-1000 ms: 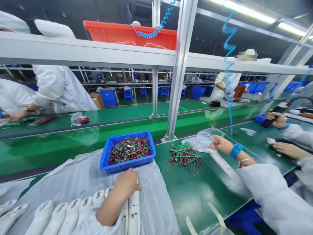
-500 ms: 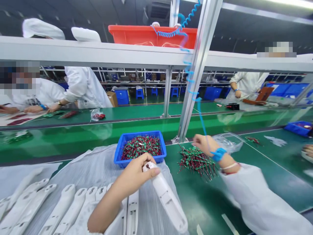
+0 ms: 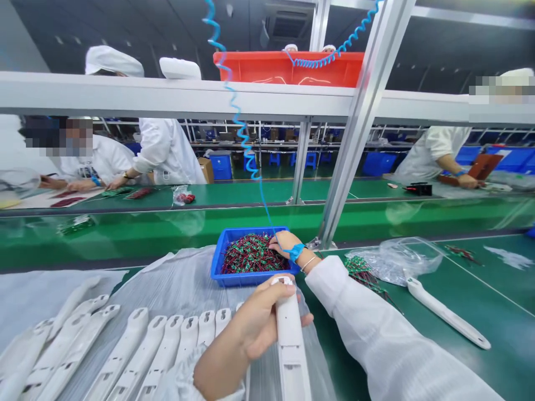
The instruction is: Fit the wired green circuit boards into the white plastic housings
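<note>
White housing (image 3: 289,328) in L hand (image 3: 246,328), fingers (image 3: 267,298) wrapped; R hand (image 3: 285,243) on PCBs (image 3: 251,256), blue bin (image 3: 219,267), fingers (image 3: 276,239) together.

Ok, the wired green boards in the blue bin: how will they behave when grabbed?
The green boards look light and stiff, but their thin leads seem floppy. Lying interlocked in the blue bin, they will likely snag, so one grab may lift several.

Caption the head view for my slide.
Left hand grips a white plastic housing; right hand touches wired green boards in a blue bin.
</note>
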A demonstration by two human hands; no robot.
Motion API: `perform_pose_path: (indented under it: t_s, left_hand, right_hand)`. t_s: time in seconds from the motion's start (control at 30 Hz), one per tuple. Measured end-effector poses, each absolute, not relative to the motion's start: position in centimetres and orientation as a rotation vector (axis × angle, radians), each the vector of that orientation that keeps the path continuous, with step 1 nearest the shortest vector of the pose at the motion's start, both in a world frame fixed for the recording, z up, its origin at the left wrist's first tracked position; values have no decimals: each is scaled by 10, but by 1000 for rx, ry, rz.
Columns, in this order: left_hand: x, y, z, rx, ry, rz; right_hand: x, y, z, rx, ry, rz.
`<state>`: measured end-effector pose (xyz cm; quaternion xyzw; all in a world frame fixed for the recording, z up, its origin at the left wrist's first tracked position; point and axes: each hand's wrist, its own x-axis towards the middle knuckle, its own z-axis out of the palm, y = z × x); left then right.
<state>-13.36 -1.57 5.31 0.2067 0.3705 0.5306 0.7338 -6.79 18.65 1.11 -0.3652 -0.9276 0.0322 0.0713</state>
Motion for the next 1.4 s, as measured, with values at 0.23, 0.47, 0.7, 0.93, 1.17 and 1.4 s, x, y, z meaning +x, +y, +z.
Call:
perform_pose_path:
  t_s: [0.23, 0.47, 0.7, 0.93, 1.17, 1.4]
  left_hand:
    - [-134, 3, 43, 338, 905, 1248]
    - [-140, 23, 23, 390, 957, 1439]
    - [-141, 26, 16, 585, 959, 1627]
    - [-141, 22, 12, 788, 999, 1620]
    - [-139, 14, 19, 927, 1002, 1553]
    - [-138, 12, 17, 1024, 1057, 1562]
  right_hand:
    - [-46, 181, 19, -1199, -2652, 92]
    - [-21, 174, 39, -1012, -2454, 77]
    - [2, 114, 61, -786, -2097, 132]
    - [-7, 86, 56, -735, -2006, 290]
    - [-13, 88, 38, -694, -2012, 279]
    - [-13, 78, 35, -577, -2119, -74]
